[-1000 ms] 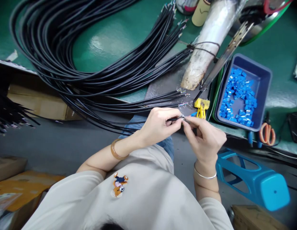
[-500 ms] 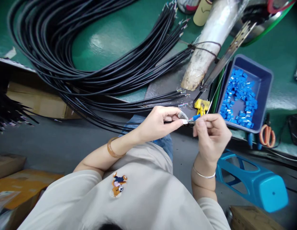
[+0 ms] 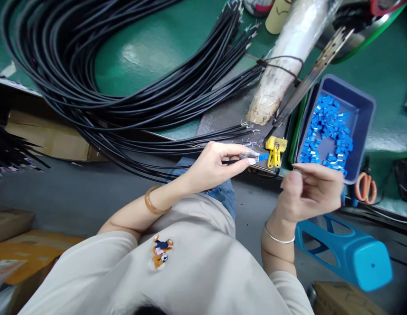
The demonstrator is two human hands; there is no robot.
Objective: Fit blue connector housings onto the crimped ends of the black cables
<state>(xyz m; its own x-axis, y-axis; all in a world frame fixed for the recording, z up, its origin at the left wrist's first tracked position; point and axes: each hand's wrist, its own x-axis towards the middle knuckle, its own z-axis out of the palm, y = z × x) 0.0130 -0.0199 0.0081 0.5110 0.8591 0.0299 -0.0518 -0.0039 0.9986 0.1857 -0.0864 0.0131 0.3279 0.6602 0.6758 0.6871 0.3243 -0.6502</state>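
My left hand [image 3: 216, 168] is closed in a pinch on the stripped end of a black cable, just in front of the bench edge. A small blue connector [image 3: 263, 157] sits at the tip of that cable's wires and points right, beyond my fingertips. My right hand [image 3: 311, 192] is apart from the cable, in front of the blue-grey bin [image 3: 363, 127]. Motion blurs it; its fingers are half bent, the thumb looks apart from the index finger, and nothing shows in it. Blue connectors [image 3: 330, 116] lie in the bin.
A yellow clamp [image 3: 275, 151] is at the bench edge beside the connector. Bundled black cables [image 3: 131, 107] cover the left bench. A wrapped post [image 3: 285, 65] slants behind. Orange-handled scissors [image 3: 366, 187] lie right of the bin, and a blue stool [image 3: 354, 253] is below.
My right hand has let go of the blue connector and moved right, toward the bin. The connector now shows fully at the cable end, while my left hand keeps its pinch.
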